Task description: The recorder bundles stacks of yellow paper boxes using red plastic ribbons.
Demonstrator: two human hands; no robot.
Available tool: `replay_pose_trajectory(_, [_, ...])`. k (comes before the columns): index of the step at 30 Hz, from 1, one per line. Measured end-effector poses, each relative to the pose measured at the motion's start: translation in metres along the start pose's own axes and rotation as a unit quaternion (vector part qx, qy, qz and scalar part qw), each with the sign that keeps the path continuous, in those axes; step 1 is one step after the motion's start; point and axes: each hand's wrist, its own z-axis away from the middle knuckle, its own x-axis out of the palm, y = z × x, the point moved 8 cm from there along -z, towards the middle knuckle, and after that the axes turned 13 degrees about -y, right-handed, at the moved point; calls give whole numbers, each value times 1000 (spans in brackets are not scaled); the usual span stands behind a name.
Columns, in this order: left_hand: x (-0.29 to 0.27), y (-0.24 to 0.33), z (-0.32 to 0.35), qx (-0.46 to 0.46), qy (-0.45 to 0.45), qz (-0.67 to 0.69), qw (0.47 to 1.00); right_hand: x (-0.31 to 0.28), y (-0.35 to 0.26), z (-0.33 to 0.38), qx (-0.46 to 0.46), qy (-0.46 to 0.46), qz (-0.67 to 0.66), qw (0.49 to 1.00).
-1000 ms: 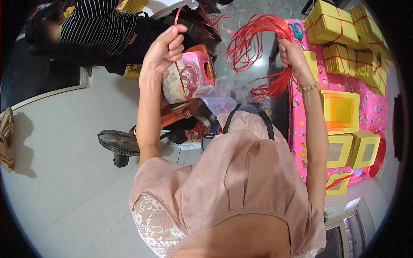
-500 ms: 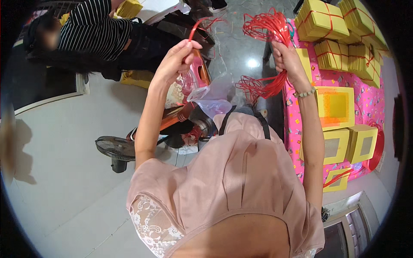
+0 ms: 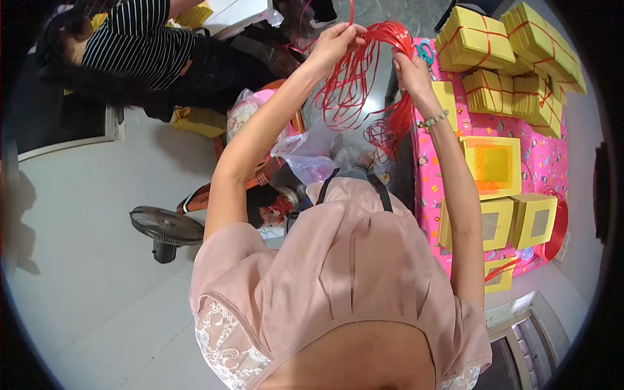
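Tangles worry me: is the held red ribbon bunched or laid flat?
Bunched: the right hand grips the red ribbon where its loops gather.

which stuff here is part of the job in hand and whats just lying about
Part of it:
- red strand bundle, gripped in the right hand
- single red strand, pinched in the left hand
- red-tied yellow stacks, probably

Just about, it seems:
- black fan
- clear plastic bag
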Motion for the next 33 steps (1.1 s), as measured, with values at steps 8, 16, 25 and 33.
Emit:
replay_pose_trajectory(8, [8, 10, -60, 38, 11, 5, 999, -70, 4, -15, -4, 102, -178, 979])
replay_pose_trajectory(16, [39, 20, -55, -53, -45, 149, 986, -69, -22, -8, -49, 72, -187, 978])
replay_pose_trajectory(25, [128, -159, 25, -178, -6, 516, 838, -5, 34, 60, -67, 73, 261, 960])
replay_pose_trajectory(33, [192, -211, 116, -240, 132, 630, 727, 21, 113, 135, 24, -39, 318, 947])
